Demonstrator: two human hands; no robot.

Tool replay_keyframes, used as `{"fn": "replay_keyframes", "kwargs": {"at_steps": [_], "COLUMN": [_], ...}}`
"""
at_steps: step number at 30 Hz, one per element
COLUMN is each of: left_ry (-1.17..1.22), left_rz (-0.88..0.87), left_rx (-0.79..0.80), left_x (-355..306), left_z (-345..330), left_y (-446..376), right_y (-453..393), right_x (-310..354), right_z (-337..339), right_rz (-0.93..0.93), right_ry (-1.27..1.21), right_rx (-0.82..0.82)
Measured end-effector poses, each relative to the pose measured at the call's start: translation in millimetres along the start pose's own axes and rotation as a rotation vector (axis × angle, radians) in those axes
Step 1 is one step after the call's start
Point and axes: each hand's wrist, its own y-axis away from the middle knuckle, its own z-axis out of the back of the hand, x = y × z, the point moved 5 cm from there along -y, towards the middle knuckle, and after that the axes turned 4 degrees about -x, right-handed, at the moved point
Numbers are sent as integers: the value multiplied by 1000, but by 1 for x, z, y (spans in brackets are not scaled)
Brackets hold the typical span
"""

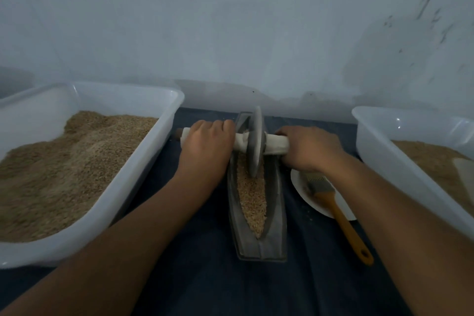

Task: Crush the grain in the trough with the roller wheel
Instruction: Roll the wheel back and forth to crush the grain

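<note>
Sitting on the dark cloth between two big white tubs, the long trough [257, 244] points away from the person, toward the wall. Grain [252, 197] fills its middle. The roller wheel [256, 141] stands upright near the far end, its handle lying sideways. The left hand [206, 145] and right hand [307, 147] wrap their fingers around the handle ends.

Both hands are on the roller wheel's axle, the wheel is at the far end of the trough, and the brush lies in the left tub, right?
Not quite. In the head view the brush lies on the white plate, right of the trough, not in a tub. Left hand and right hand do hold the roller wheel.
</note>
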Motion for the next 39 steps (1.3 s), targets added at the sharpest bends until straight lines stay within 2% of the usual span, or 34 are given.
{"fn": "replay_keyframes", "kwargs": {"at_steps": [4,8,14,20,26,33,39], "left_ry": [-1,18,16,64,14,10,-63], "left_rz": [-18,-18,-85,-77,-84,2,8], "left_rx": [26,-11,47,52,52,40,64], "left_x": [-4,-6,-9,-9,-6,4,6], "left_z": [10,25,46,50,28,-3,-16], "left_y": [14,47,68,76,49,3,-20], "right_y": [25,54,91,98,70,12,-26], "right_x": [3,12,19,21,16,7,2], "right_z": [-4,4,15,17,8,4,6], "right_rz": [-14,47,75,100,59,38,69], "right_ry": [20,66,47,80,76,62,68], "right_rx": [-128,-271,-338,-368,-272,-106,101]}}
